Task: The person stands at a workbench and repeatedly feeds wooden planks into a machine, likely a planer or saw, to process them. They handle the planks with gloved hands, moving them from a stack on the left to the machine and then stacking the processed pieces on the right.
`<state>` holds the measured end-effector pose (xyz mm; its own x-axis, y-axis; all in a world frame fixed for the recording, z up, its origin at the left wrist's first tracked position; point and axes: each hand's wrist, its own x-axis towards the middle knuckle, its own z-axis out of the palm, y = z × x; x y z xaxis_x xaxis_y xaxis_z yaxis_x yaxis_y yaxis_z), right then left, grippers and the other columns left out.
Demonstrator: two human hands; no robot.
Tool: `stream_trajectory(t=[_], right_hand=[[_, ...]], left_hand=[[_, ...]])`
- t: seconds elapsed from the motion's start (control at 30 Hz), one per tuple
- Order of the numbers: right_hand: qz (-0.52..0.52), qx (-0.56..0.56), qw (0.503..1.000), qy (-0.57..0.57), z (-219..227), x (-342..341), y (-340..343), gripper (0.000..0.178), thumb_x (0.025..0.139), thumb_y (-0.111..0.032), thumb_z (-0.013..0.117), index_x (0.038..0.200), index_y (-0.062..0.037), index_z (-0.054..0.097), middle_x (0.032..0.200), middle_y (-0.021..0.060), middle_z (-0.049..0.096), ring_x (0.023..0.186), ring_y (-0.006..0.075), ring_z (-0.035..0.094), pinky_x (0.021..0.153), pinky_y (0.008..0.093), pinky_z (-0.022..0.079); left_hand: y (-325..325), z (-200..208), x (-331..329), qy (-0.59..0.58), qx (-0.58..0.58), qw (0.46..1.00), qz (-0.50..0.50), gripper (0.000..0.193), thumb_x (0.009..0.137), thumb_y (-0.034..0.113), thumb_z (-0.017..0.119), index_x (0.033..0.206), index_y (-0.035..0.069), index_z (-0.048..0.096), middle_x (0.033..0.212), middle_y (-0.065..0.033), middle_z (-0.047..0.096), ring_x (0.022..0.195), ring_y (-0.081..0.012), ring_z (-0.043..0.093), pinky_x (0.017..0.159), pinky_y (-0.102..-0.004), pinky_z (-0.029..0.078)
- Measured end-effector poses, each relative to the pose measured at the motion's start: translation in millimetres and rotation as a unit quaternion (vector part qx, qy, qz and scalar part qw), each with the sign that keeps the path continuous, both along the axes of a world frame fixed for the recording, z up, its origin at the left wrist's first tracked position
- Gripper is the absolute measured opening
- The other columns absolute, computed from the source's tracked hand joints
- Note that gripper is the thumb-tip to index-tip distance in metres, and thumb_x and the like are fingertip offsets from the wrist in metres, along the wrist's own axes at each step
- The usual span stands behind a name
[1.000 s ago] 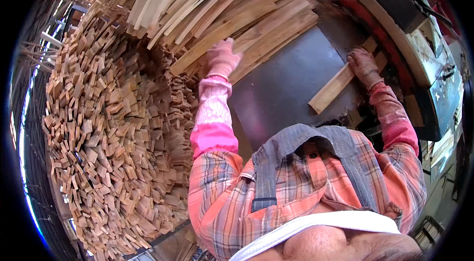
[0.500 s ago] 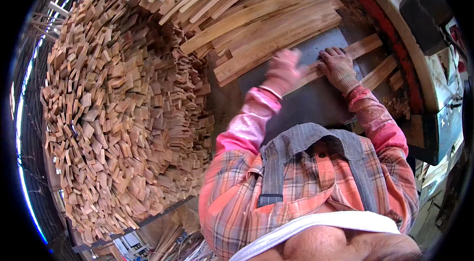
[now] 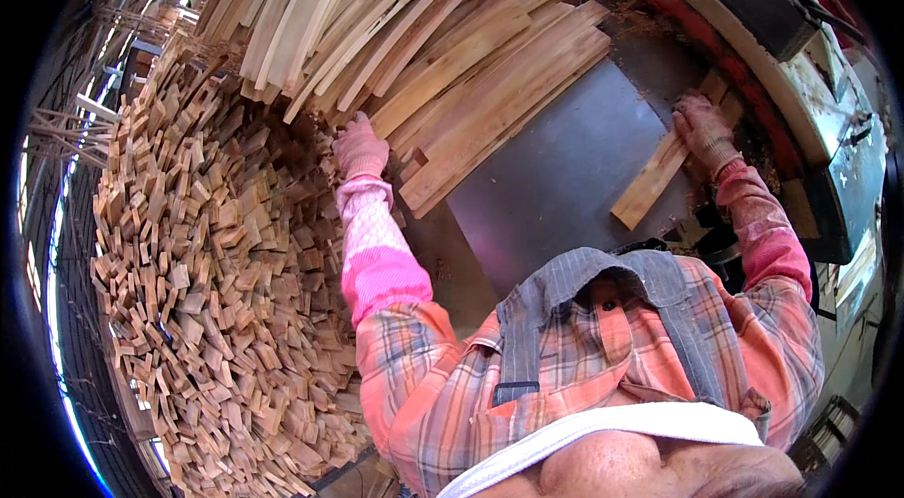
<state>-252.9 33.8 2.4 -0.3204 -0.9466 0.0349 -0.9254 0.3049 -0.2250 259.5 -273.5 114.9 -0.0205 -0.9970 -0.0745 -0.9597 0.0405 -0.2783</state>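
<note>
My left hand [image 3: 361, 150], in a pale pinkish glove, reaches to the near left ends of the stacked boards [image 3: 508, 112]. Its fingers are stretched out at a board end, and I see nothing held in them. At the right side of the dark metal table [image 3: 556, 187], my right hand [image 3: 706, 129] in a similar dusty glove is closed over a wooden strip [image 3: 650, 185]. The strip lies slanted, its near end pointing toward me. Another piece of wood [image 3: 713, 88] shows just beyond that hand.
A tall stack of short cut wood pieces [image 3: 217, 272] fills the left side. Long pale strips [image 3: 301, 18] are heaped at the far left of the table. A machine with a red-edged body [image 3: 753, 74] curves along the right, with wood shavings near it.
My left hand has swung left from the table's middle to the board stack. My right hand has shifted right, and the strip beneath it has turned and slid toward the table's right side.
</note>
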Motion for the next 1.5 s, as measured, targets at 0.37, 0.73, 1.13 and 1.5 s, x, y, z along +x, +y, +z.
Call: stream_trajectory(t=[0.37,0.73,1.13,1.5], right_hand=[[-0.027,-0.027,0.999,0.036,-18.0,-15.1,-12.3,0.030,0.096,-0.024,0.062,0.119,-0.0069,0.071,0.130,0.0143,0.068,0.129,0.0347,0.058,0.108,0.0449,0.046],[0.188,-0.069,0.980,-0.018,63.1,115.1,-41.1,0.031,0.084,-0.019,0.074,0.113,-0.0074,0.070,0.123,0.0132,0.069,0.121,0.0351,0.062,0.101,0.0466,0.051],[0.163,-0.120,0.979,0.003,-8.3,94.4,-37.8,0.022,0.093,-0.028,0.062,0.091,-0.0087,0.073,0.102,0.0112,0.069,0.110,0.0316,0.064,0.094,0.0465,0.051],[0.048,-0.081,0.994,0.053,-20.4,-19.0,1.3,0.025,0.095,-0.027,0.063,0.102,-0.0034,0.070,0.114,0.0154,0.068,0.115,0.0383,0.062,0.100,0.0487,0.049]], left_hand=[[67.5,-49.0,21.0,0.556,0.087,0.822,-0.084,0.034,0.099,0.026,0.070,0.118,-0.002,0.072,0.107,-0.0086,0.077,0.096,-0.0163,0.068,0.088,-0.0319,0.053],[136.7,-84.5,-68.5,0.610,0.255,0.744,-0.096,0.033,0.098,0.022,0.073,0.115,-0.006,0.072,0.105,-0.0076,0.076,0.095,-0.0139,0.068,0.088,-0.0294,0.054],[152.5,-90.8,-102.6,0.272,-0.073,0.893,-0.351,0.069,0.084,0.037,0.081,0.140,0.008,0.054,0.129,-0.0157,0.062,0.121,-0.0369,0.060,0.100,-0.0505,0.049],[135.6,-54.3,-30.2,0.114,0.044,0.979,-0.161,0.068,0.089,0.042,0.077,0.145,0.013,0.050,0.133,-0.0158,0.063,0.121,-0.0362,0.063,0.102,-0.0502,0.049]])
